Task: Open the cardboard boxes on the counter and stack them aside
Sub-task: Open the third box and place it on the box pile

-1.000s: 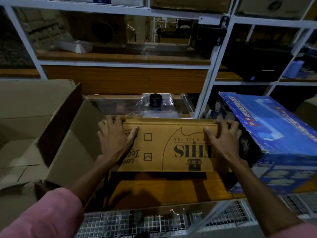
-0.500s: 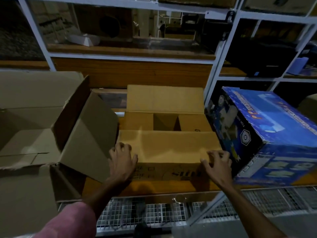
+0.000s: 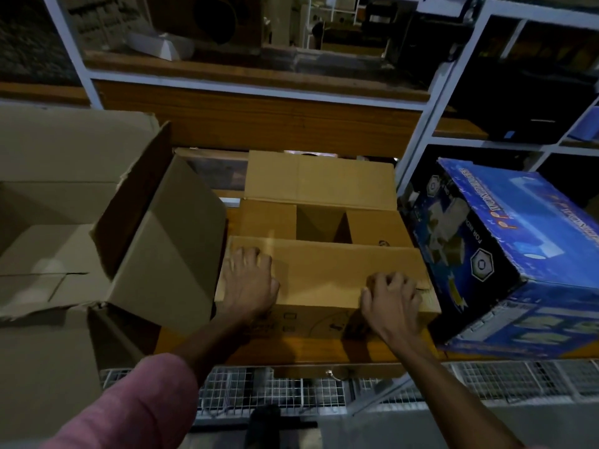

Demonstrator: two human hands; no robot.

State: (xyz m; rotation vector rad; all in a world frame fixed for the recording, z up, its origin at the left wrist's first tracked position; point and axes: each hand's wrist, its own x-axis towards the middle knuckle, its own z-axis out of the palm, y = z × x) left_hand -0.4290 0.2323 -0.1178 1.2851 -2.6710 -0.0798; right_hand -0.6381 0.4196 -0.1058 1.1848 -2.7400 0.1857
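— Where did the small cardboard box (image 3: 324, 241) sit in the head view?

— On the wooden counter (image 3: 291, 348), directly under both hands, with its top open: the far flap (image 3: 321, 179) stood up beyond the fingertips, two short side flaps lay inward, and a dark gap showed between them.

— And the hands?

— The left hand (image 3: 248, 283) lay flat on the near flap (image 3: 327, 273), fingers straight and spread, pressing on its left end. The right hand (image 3: 390, 299) rested at the flap's right end with fingers curled, knuckles up; whether they hooked the edge or only pressed, I could not tell.

— What lay outside the fingers?

— Just left of the left hand, a large open cardboard box (image 3: 81, 241), one flap leaning toward the small box. Just right of the right hand's fingers, a blue printed box (image 3: 505, 254), tilted, touching the small box's right side. A pink sleeve (image 3: 129, 406) covered the left upper arm. Beyond the fingertips rose white shelf frames (image 3: 418, 131).
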